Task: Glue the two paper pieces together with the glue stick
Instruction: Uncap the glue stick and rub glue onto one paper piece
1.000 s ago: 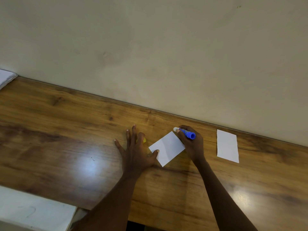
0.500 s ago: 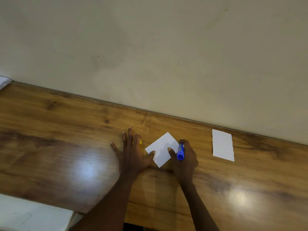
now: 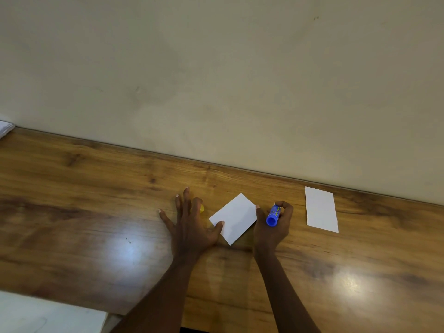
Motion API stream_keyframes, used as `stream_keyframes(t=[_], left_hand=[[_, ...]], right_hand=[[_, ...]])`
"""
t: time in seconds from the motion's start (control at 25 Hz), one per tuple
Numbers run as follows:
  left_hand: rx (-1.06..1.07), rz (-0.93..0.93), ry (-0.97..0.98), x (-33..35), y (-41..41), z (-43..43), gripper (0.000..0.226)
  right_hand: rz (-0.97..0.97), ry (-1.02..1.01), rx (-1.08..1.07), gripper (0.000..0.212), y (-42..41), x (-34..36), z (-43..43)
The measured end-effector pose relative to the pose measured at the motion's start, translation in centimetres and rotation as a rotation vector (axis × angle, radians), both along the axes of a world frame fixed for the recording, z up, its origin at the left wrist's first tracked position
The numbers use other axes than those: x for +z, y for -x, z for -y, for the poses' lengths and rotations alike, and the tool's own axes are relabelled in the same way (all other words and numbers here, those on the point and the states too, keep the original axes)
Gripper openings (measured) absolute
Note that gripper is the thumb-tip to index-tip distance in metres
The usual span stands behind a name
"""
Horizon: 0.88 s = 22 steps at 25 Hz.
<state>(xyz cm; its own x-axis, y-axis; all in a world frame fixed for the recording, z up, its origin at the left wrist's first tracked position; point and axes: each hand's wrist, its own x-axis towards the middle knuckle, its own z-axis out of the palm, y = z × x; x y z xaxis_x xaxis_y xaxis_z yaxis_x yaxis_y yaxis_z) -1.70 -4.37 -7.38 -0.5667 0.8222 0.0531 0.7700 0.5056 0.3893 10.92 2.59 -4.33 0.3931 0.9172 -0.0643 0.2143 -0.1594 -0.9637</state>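
Note:
A small white paper piece (image 3: 234,218) lies turned at an angle on the wooden table (image 3: 96,212). My left hand (image 3: 189,227) lies flat on the table, fingers spread, its thumb pressing the paper's left corner. My right hand (image 3: 274,227) is just right of that paper and grips a blue glue stick (image 3: 273,215), its blue base end facing me. A second white paper piece (image 3: 321,209) lies flat further right, apart from both hands. A small yellow object (image 3: 201,208), perhaps the cap, peeks out beside my left fingers.
A beige wall (image 3: 216,80) rises right behind the table's far edge. White paper or cloth (image 3: 4,128) sits at the far left edge. A white surface (image 3: 48,313) lies below the table's near left edge.
My right hand with the glue stick has left the paper's top corner and come off its right edge. The left hand stays pressed on the paper.

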Motion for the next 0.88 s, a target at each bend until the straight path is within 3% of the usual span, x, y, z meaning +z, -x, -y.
stream_keyframes(t=[0.48,0.76,0.88], left_hand=[[0.007,0.075,-0.062,0.4,-0.1,0.2,0.063],[0.004,0.075,-0.083,0.7,-0.1,0.4,0.076],[0.012,0.081,-0.096,0.9,-0.1,0.5,0.080]], right_hand=[[0.054,-0.140,0.137,0.036,-1.8,-0.2,-0.6],[0.032,-0.191,0.208,0.032,-2.0,0.4,-1.1],[0.085,-0.219,0.343,0.029,-2.4,0.8,-2.3]])
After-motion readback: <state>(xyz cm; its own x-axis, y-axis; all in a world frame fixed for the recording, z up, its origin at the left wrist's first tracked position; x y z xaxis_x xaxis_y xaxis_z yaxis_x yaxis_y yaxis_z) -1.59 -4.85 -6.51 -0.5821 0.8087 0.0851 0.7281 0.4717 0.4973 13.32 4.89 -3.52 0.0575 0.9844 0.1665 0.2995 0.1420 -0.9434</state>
